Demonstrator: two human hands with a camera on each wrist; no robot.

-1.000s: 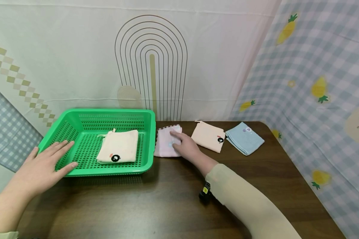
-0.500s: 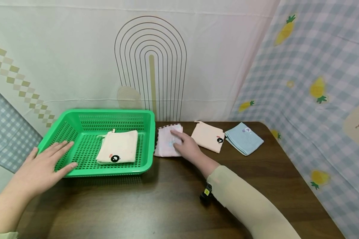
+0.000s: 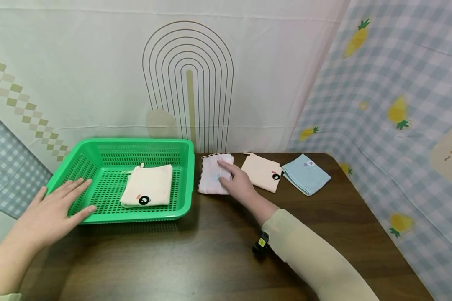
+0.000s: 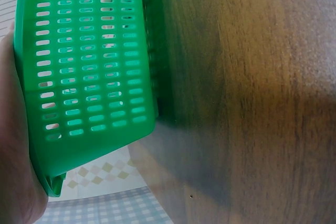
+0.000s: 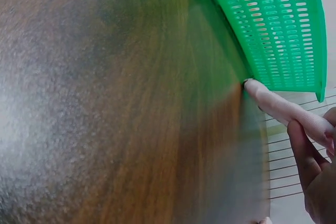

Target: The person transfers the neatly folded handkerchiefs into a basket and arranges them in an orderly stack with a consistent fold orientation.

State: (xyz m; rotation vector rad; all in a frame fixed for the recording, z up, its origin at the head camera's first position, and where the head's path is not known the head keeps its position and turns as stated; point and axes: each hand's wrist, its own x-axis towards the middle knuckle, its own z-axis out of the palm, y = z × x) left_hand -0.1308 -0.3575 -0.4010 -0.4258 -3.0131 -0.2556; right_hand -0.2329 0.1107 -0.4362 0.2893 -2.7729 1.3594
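Note:
A pale pink folded cloth [image 3: 210, 176] with a checked edge lies just right of the green basket [image 3: 135, 217]. My right hand [image 3: 241, 186] presses on its right side, index finger extended and thumb apart; the right wrist view shows fingertips touching the cloth [image 5: 283, 107]. My left hand [image 3: 50, 209] rests over the basket's left front rim with fingers spread, and in the left wrist view the hand [image 4: 16, 161] lies along the basket wall [image 4: 100, 145]. Inside the basket is a folded cream cloth [image 3: 150, 184] with an eye design.
To the right of my right hand, a folded cream cloth [image 3: 260, 169] and a folded light blue cloth [image 3: 306, 175] lie on the brown table [image 3: 165, 259]. A white curtain [image 3: 263, 75] stands behind, and a checked curtain [image 3: 380, 138] at the right.
The pink cloth has slid slightly right and back under my right hand, and a gap now shows between it and the basket. My left hand stays at the rim.

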